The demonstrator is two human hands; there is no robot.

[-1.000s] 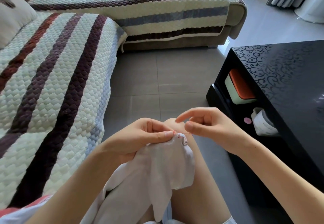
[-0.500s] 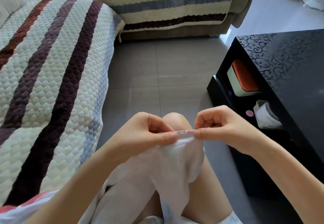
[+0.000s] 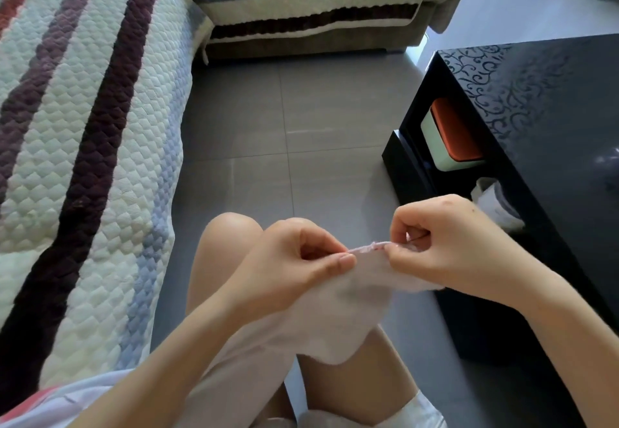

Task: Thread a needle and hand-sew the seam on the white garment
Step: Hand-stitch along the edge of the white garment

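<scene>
Now: white garment (image 3: 335, 310) held up over the lap, its top edge pulled level between both hands. Seam (image 3: 368, 247) runs pinkish along that edge. Left hand (image 3: 294, 267) pinches the cloth at the seam's left end, thumb pressed against curled fingers. Right hand (image 3: 452, 246) pinches the right end, fingers curled tight around the edge. The rest of the garment hangs down between the thighs. Bare knee (image 3: 231, 230) just behind the left hand. Striped quilted sofa (image 3: 83, 126) to the left, grey tiled floor (image 3: 284, 109) ahead. Black table (image 3: 536, 109) to the right; an orange-lidded box (image 3: 449, 133) sits on its lower shelf.
</scene>
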